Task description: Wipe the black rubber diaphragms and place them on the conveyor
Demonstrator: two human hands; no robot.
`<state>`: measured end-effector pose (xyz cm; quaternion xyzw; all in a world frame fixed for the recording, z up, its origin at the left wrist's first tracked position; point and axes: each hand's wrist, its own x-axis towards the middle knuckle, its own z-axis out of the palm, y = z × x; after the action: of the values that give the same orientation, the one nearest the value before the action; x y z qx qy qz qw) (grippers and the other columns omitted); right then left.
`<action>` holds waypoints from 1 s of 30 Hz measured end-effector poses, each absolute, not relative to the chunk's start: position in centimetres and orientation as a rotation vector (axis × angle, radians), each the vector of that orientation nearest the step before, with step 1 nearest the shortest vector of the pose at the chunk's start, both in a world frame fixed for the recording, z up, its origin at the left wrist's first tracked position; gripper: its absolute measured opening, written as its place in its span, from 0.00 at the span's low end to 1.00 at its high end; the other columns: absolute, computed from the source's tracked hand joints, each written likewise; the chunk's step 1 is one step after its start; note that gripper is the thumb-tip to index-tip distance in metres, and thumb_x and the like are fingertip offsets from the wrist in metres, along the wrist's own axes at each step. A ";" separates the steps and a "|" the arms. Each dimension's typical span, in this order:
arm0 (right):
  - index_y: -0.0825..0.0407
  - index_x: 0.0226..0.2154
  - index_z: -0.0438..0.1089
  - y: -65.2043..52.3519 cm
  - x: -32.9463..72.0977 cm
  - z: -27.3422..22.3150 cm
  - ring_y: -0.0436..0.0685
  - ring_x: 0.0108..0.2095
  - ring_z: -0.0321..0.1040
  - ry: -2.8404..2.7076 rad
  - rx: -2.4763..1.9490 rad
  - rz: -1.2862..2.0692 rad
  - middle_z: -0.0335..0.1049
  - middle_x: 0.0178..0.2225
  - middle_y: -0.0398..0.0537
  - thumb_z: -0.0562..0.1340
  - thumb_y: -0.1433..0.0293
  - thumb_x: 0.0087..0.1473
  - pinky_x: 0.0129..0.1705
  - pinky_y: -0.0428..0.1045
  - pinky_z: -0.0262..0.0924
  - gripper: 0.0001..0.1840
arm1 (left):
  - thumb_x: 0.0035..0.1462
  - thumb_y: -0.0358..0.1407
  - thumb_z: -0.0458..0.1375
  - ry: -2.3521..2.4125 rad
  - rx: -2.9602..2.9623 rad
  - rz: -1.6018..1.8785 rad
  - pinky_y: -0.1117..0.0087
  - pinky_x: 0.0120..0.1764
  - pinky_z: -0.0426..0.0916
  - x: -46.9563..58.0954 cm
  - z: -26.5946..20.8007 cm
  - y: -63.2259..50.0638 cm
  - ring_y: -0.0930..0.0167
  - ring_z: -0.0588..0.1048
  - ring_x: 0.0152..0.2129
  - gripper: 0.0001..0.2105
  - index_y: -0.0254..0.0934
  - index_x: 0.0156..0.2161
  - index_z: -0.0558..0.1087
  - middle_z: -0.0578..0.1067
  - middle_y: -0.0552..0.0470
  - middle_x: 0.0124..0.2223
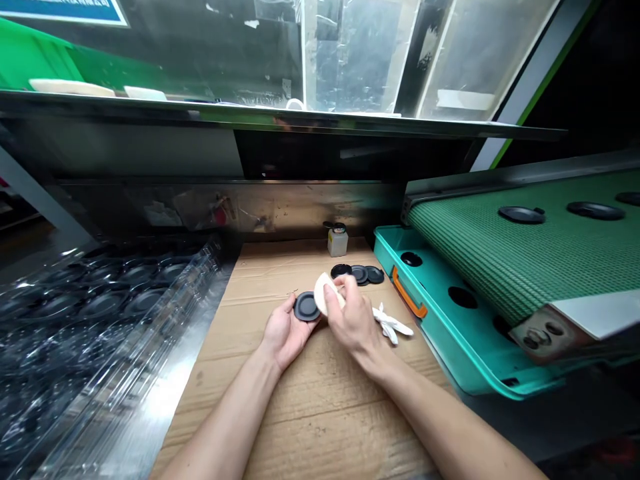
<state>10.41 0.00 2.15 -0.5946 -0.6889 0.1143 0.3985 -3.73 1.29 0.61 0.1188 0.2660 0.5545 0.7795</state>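
Above the cardboard (320, 413), the left hand (286, 331) cradles a black disc (306, 307) from below, seemingly keeping its face upward, while the right hand (351, 315) pinches a white pad (320, 297) at its edge; whether they touch I can't tell. Just past, other discs (359, 274) and a small bottle (337, 243) stand, probably for easy reach. A teal bin (457, 377) sits beneath the belt (530, 257), perhaps for catching strays.

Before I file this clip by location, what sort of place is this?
Probably a factory workstation, perhaps beside a production line: a textured green conveyor belt carries round black discs, clear plastic trays hold rows of dark round pieces, and a brown cardboard sheet lines the work area.
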 end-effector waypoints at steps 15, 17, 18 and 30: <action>0.50 0.43 0.60 0.4 8.7 1.4 0.55 0.31 0.67 -1.832 -1.816 0.072 0.64 0.40 0.48 0.48 0.55 0.65 0.27 0.48 0.51 0.17 | 0.66 0.36 0.47 0.572 0.437 1.150 0.60 0.56 0.66 -2.8 0.5 0.5 0.63 0.72 0.51 0.15 0.31 0.50 0.72 0.75 0.41 0.51; 0.50 0.45 0.60 0.1 8.6 1.3 0.56 0.31 0.67 -1.854 -1.772 0.109 0.65 0.41 0.50 0.48 0.54 0.65 0.28 0.48 0.52 0.18 | 0.66 0.35 0.46 0.557 0.399 1.155 0.59 0.55 0.67 -3.0 0.7 0.6 0.63 0.73 0.50 0.16 0.30 0.49 0.72 0.75 0.39 0.50; 0.50 0.46 0.61 0.0 8.6 1.3 0.56 0.31 0.67 -1.893 -1.722 0.124 0.65 0.42 0.50 0.48 0.54 0.64 0.29 0.48 0.52 0.19 | 0.66 0.35 0.46 0.549 0.376 1.164 0.59 0.54 0.68 -3.0 0.8 0.7 0.63 0.73 0.49 0.16 0.29 0.48 0.72 0.75 0.38 0.49; 0.50 0.43 0.68 3.0 13.6 0.1 0.56 0.40 0.66 -1.753 -1.646 0.246 0.65 0.40 0.49 0.54 0.62 0.62 0.43 0.48 0.57 0.13 | 0.66 0.38 0.43 0.453 0.144 1.165 0.60 0.40 0.75 -6.0 1.9 0.9 0.58 0.73 0.49 0.19 0.30 0.55 0.65 0.69 0.32 0.55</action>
<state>13.62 2.97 0.06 -0.6367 -0.6782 0.0950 0.3544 -5.96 0.86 1.92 0.0672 0.2120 0.5449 0.8085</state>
